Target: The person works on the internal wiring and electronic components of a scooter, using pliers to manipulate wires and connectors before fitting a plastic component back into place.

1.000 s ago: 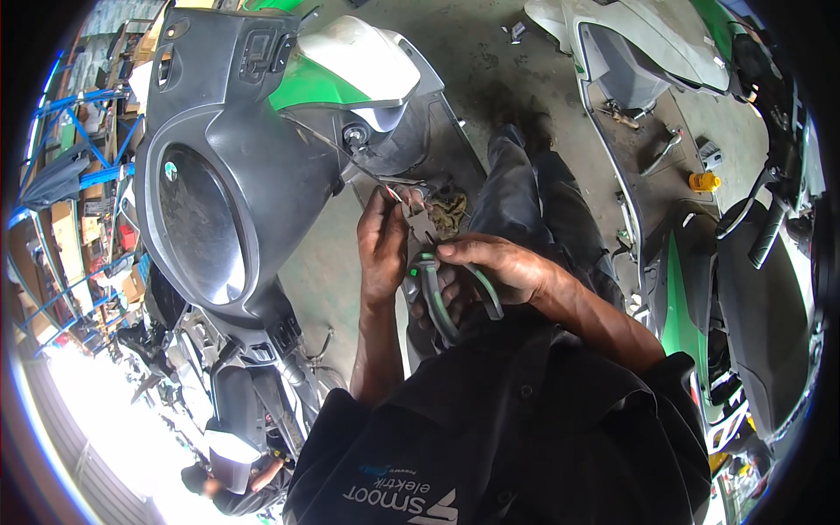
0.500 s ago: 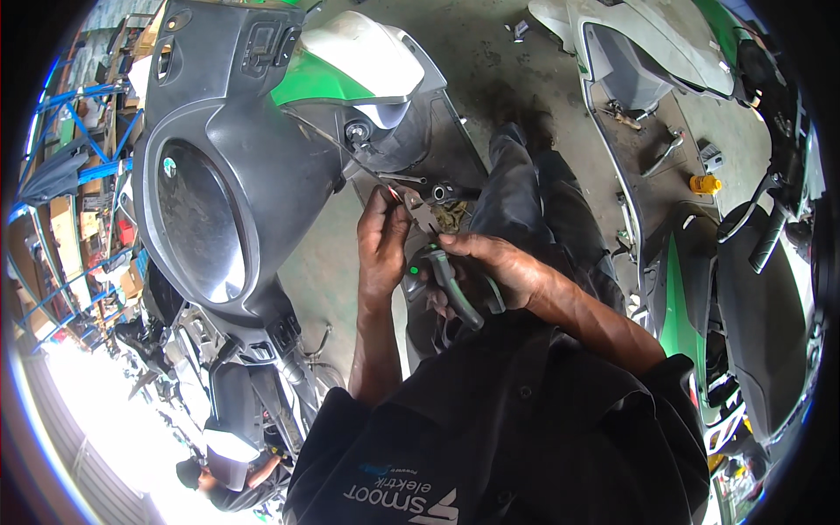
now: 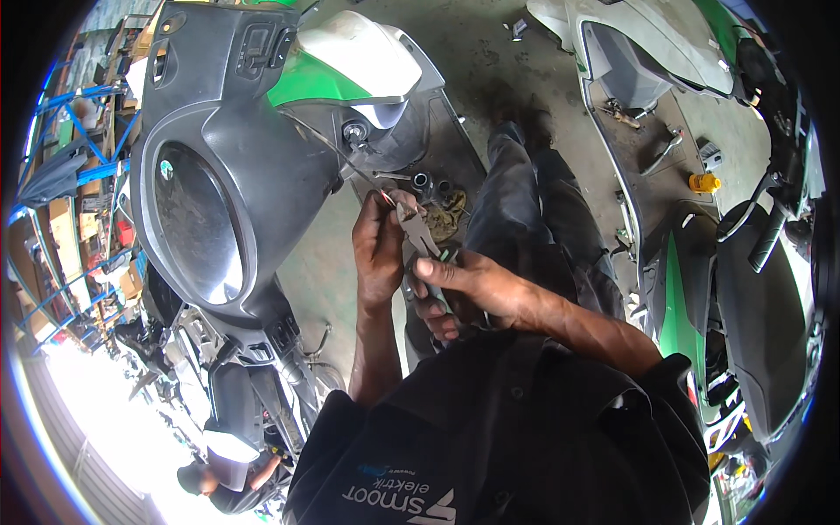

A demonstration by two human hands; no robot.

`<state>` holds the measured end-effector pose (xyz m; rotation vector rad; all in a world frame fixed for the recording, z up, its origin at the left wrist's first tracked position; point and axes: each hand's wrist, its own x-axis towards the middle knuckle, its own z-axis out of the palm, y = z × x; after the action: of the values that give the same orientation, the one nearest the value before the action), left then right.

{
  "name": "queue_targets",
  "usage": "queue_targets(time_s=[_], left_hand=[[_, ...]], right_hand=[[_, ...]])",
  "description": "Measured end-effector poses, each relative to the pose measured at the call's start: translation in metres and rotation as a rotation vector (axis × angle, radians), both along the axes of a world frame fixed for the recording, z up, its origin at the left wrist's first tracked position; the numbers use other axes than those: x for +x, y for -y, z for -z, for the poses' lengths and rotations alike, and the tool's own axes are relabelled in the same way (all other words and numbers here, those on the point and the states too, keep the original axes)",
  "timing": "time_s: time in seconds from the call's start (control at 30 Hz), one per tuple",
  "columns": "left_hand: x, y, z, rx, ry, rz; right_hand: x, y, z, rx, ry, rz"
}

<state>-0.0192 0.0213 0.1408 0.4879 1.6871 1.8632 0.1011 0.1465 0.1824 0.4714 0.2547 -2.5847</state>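
Observation:
My left hand (image 3: 378, 245) pinches the end of a dark cable (image 3: 337, 149) that runs down from the scooter's grey front body (image 3: 262, 149). Thin red and pale wires (image 3: 388, 199) show at its fingertips. In my right hand (image 3: 472, 282) is a pair of pliers (image 3: 420, 234), its handles mostly hidden by my closed fingers and the thumb along the top. The metal jaws point up and left and meet the wires beside the left fingertips. Whether they bite on the wires is too small to tell.
Behind my hands, dark round parts and a rag (image 3: 451, 219) lie on the scooter's footboard. A second scooter (image 3: 761, 324) stands at right, with a yellow bottle (image 3: 704, 183) and a metal lever (image 3: 662, 153) on its footboard. Another person (image 3: 249, 481) works at lower left. Blue shelving (image 3: 87, 131) lines the left.
The pliers have swung round so their jaws reach the wires at my left fingertips. My right fingers have wrapped further over the handles, which showed spread before. My left hand has barely moved.

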Motion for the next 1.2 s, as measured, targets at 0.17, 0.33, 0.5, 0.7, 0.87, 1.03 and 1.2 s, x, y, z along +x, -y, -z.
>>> queue_targets(time_s=[0.17, 0.33, 0.5, 0.7, 0.87, 1.03, 1.2], left_hand=[[-0.004, 0.002, -0.009, -0.091, -0.156, 0.043], [0.003, 0.001, 0.000, -0.081, -0.165, -0.019], [0.004, -0.001, 0.003, -0.112, -0.134, -0.089], [0.010, -0.001, 0.013, -0.084, -0.061, -0.166], [0.004, 0.010, 0.035, -0.164, -0.042, -0.237], [-0.002, 0.019, 0.048, -0.213, -0.057, -0.312], [-0.004, 0.022, 0.041, -0.287, -0.149, -0.362]], right_hand=[[-0.002, -0.001, -0.015, 0.166, 0.109, 0.305], [0.001, -0.039, 0.026, 0.221, 0.125, 0.426], [0.017, -0.029, 0.053, 0.690, 0.112, 0.151], [0.017, -0.021, 0.081, 0.524, 0.256, 0.174], [0.012, -0.034, 0.122, 0.874, 0.260, -0.168], [-0.002, -0.015, 0.147, 1.026, 0.229, -0.586], [-0.048, 0.002, 0.171, 1.511, -0.092, -0.979]])
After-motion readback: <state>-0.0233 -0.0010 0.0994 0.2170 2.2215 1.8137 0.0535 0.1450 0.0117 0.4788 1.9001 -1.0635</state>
